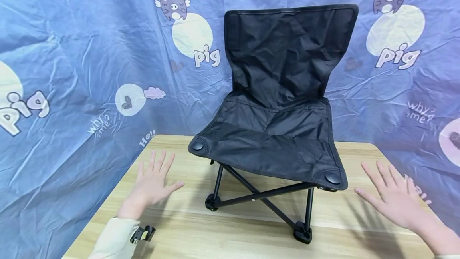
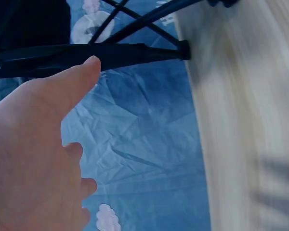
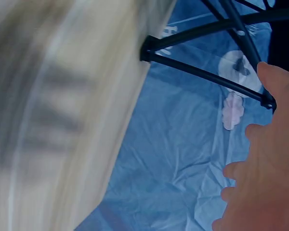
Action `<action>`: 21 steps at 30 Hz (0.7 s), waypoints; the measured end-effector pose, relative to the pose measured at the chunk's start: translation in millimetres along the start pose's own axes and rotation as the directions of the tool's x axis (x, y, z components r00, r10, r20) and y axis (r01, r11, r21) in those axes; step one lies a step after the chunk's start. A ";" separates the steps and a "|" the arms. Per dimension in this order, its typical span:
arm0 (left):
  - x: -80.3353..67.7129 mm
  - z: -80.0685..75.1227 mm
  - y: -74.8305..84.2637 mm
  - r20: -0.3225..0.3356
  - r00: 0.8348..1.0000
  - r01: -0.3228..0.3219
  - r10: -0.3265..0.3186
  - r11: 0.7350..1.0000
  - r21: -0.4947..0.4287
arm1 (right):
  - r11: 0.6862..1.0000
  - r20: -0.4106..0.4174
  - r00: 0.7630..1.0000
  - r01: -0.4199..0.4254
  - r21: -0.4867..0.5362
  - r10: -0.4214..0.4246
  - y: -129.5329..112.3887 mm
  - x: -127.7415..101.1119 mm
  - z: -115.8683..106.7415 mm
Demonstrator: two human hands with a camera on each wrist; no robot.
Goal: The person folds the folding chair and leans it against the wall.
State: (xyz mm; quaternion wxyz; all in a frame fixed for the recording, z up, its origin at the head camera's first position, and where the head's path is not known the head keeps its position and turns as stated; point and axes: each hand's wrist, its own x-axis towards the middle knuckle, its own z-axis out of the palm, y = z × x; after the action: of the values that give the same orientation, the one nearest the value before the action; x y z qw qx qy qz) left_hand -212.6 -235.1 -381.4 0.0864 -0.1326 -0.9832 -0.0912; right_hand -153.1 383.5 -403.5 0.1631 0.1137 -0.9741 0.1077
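A black folding chair (image 1: 273,131) stands unfolded on a wooden table (image 1: 187,235), its fabric backrest upright and its crossed metal legs spread. To its left, my left hand (image 1: 152,183) is held above the table with fingers straight and spread, holding nothing. On the other side, my right hand (image 1: 393,197) hovers likewise, fingers fanned out and apart from the chair. In the left wrist view the thumb of the left hand (image 2: 33,139) overlaps a dark chair leg (image 2: 120,55). The right wrist view has the right hand (image 3: 267,168) beside the chair's leg bars (image 3: 207,77).
Blue cloth printed with pigs and lettering (image 1: 90,71) hangs behind and around the table. A dark band with a small fitting (image 1: 141,234) is on the left wrist, over a pale sleeve (image 1: 115,239). Black plastic feet (image 1: 303,233) cap the chair legs.
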 end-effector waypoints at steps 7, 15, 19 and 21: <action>5.4 -10.8 5.6 -0.061 0.997 -0.049 0.047 0.998 -0.025 | 0.992 -0.004 1.000 -0.018 0.126 0.019 -5.9 6.8 -17.0; 9.6 -19.9 10.1 -0.121 0.989 -0.097 0.085 0.990 -0.102 | 0.961 -0.010 1.000 0.007 0.277 -0.004 -17.8 11.9 -32.5; 9.9 -26.6 14.9 -0.153 0.984 -0.124 0.096 0.975 -0.185 | 0.930 -0.024 0.999 0.044 0.366 -0.037 -21.7 14.1 -39.3; 9.5 -29.3 17.9 -0.165 0.981 -0.141 0.104 0.962 -0.235 | 0.915 0.005 1.000 0.022 0.403 -0.026 -23.4 13.9 -42.7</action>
State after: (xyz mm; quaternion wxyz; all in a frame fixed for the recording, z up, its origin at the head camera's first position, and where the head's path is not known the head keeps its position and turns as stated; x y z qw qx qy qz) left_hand -212.5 -221.8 -348.3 0.1493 -0.1957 -0.9448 -0.2164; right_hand -147.4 369.2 -355.3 0.1327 0.1571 -0.9304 0.3035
